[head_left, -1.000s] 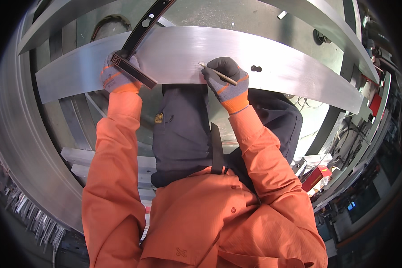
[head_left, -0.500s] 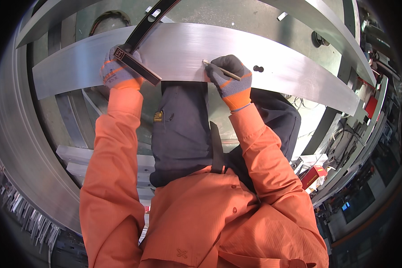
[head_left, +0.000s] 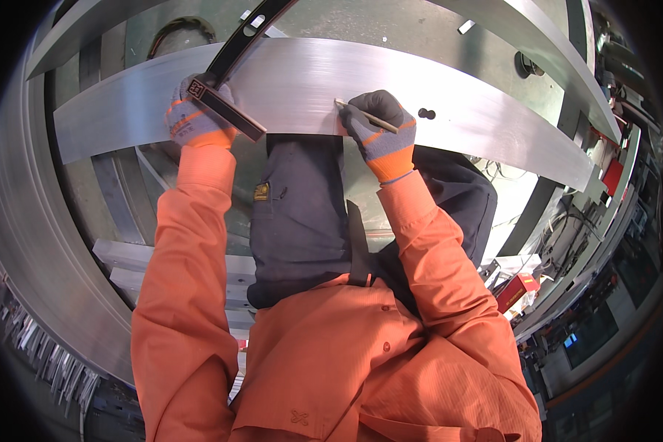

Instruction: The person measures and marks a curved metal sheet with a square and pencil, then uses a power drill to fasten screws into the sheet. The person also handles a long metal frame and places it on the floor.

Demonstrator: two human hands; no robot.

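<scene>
A wide brushed-metal bar (head_left: 287, 85) lies crosswise in front of me, with a dark double hole near its right part. My left hand (head_left: 196, 121), in a grey and orange glove, is closed on a black try square (head_left: 228, 110). The square's short stock angles over the bar's near edge, while its slotted arm reaches up past the far edge. Gloved as well, my right hand (head_left: 379, 132) pinches a thin pencil (head_left: 379, 123). The pencil's tip is at the bar's surface, right of the square; whether it touches I cannot tell. Some of my left fingers are hidden under the square.
A second metal beam (head_left: 552, 55) slants across the upper right. Large metal profiles (head_left: 33, 221) curve along the left. Beneath the bar are dark supports (head_left: 118, 195) and metal bars (head_left: 132, 258). A red box (head_left: 518, 291) and cables (head_left: 567, 225) are at the right.
</scene>
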